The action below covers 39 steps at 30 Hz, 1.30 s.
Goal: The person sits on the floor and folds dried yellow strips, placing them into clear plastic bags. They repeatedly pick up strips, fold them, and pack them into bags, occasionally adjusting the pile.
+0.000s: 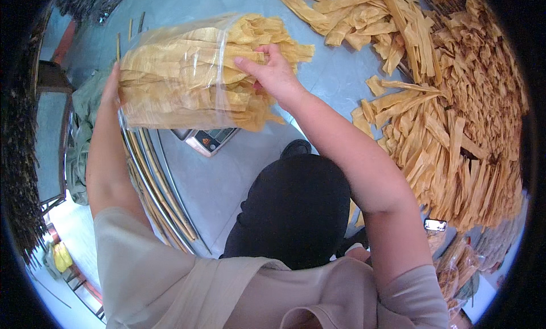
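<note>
In front of me is a large bundle of yellow dried strips, likely dried tofu skin (170, 73), in a clear plastic bag (221, 68) with its mouth towards the right. My right hand (273, 70) grips strips that stick out at the open end, thumb on top. My left hand (112, 85) presses against the closed left end of the bag; most of its fingers are hidden. The bundle lies sideways, held above a digital scale (211, 141), whose keypad shows below it while its top is mostly covered.
Large heaps of loose yellow strips (426, 145) spread over the floor on the right. Long thin poles (158, 188) lie beside my left arm. A dark green cloth or sack (85, 98) is at the left, near a dark-framed panel (52, 145). A phone (435, 225) lies at the lower right.
</note>
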Available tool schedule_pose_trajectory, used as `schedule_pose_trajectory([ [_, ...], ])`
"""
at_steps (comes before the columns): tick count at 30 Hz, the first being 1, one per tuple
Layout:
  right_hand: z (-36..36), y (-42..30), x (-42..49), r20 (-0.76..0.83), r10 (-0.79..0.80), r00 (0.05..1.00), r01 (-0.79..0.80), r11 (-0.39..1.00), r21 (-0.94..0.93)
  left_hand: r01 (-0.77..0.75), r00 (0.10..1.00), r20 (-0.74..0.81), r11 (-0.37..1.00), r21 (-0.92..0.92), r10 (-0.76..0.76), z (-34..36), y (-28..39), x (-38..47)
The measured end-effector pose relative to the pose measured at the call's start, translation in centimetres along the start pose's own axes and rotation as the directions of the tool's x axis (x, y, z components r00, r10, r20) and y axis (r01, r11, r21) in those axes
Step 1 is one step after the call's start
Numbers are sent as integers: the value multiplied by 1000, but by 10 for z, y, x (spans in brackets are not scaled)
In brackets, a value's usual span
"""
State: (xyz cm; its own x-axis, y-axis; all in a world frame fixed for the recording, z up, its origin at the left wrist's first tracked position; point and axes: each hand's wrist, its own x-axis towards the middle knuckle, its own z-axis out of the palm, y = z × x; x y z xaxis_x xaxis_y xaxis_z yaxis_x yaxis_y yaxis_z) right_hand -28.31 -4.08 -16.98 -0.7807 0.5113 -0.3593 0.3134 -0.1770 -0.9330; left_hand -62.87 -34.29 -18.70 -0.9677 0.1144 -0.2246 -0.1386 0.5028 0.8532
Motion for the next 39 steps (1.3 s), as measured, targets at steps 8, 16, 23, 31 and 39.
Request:
schedule_pose_trajectory([
  [8,-40,8,-43,18,-57,998,46,925,378,200,846,532,913,-355,22,8,21,-34],
  [16,-152,66,-195,-268,12,963,174,732,658,-119,705,648,948,-293,289,168,189,-151],
  [23,-222,14,-371,-736,-93,671,414,870,268,-20,454,845,952,-305,281,281,254,-289],
  [31,-228,-81,-470,-580,-675,456,286,728,-622,-102,185,952,959,265,-243,319,147,-402],
  [39,-148,39,-417,-256,-228,939,-31,686,-727,-298,-74,943,910,289,-324,287,144,-547],
])
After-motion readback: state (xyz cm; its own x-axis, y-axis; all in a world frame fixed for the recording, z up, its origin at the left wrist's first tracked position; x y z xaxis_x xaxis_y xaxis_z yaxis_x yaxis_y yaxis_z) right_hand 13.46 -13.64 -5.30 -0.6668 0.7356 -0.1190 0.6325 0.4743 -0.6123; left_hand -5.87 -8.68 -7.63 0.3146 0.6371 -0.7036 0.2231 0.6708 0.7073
